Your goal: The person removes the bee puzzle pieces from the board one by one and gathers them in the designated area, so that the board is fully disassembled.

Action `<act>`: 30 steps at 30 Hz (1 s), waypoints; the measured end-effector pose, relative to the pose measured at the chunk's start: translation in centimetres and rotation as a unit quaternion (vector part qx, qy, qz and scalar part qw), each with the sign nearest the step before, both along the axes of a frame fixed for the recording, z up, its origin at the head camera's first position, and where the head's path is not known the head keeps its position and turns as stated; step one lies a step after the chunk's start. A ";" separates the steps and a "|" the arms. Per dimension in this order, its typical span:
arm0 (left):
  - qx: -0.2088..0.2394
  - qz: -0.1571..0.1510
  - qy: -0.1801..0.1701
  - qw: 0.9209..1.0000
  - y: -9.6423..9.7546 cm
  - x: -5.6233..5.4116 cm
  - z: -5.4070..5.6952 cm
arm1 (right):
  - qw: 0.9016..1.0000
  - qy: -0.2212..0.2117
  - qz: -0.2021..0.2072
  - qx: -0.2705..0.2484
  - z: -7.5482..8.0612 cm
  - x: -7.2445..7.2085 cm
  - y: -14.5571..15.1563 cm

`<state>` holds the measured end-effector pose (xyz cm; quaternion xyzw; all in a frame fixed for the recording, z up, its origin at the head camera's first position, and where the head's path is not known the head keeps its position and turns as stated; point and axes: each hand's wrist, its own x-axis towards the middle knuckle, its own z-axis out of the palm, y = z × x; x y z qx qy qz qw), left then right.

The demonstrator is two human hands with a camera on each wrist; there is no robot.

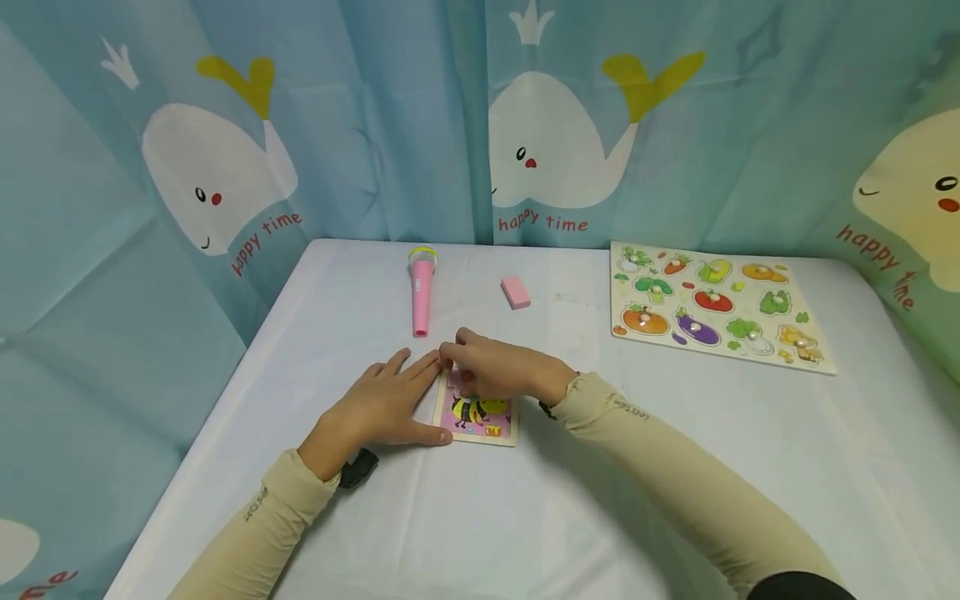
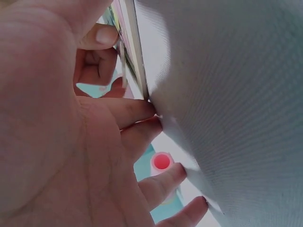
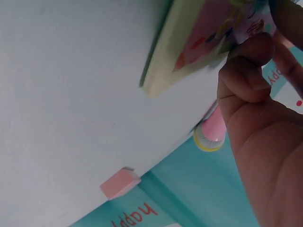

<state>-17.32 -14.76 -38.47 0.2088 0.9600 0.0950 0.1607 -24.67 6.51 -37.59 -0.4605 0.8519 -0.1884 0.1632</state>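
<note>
A small wooden jigsaw board (image 1: 491,441) with a bee picture on pink lies on the white table. My left hand (image 1: 386,404) rests flat along its left side, fingers spread, with the thumb at the lower left corner and fingertips at the board's edge. Over the upper part of the board, my right hand (image 1: 501,367) pinches a thin puzzle piece (image 2: 124,66) with curled fingers. That piece stands tilted against the board in the left wrist view; the right fingers hide much of it from above.
Beyond the hands lie a pink toy microphone (image 1: 422,296) and a pink eraser-like block (image 1: 516,292). A vegetable peg puzzle (image 1: 723,354) sits at the back right. Blue curtains (image 1: 420,125) with whale prints hang behind the table.
</note>
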 end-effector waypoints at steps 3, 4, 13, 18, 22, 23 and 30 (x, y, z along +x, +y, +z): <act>-0.001 -0.001 0.001 1.000 0.1 0.1 0.0 | 1.000 -0.015 -0.007 -0.010 -0.2 0.2 0.0; -0.003 -0.002 0.003 1.000 0.1 0.1 0.0 | 1.000 -0.017 -0.011 -0.014 -0.3 0.2 0.0; -0.006 -0.005 0.014 1.000 0.1 0.1 0.0 | 0.989 -0.091 -0.083 -0.088 -1.7 -0.1 0.6; -0.012 -0.006 0.016 1.000 0.0 0.1 -0.3 | 0.973 -0.145 -0.112 -0.137 -1.9 -0.5 0.9; -0.014 -0.009 0.015 1.000 0.0 0.1 -0.3 | 0.976 -0.137 -0.112 -0.130 -1.8 -0.6 0.6; -0.013 -0.009 0.014 1.000 0.0 0.1 -0.3 | 0.977 -0.131 -0.110 -0.125 -1.6 -0.7 0.5; -0.009 -0.008 0.014 1.000 0.0 0.1 -0.1 | 0.989 -0.112 -0.074 -0.063 -0.2 -1.7 -0.1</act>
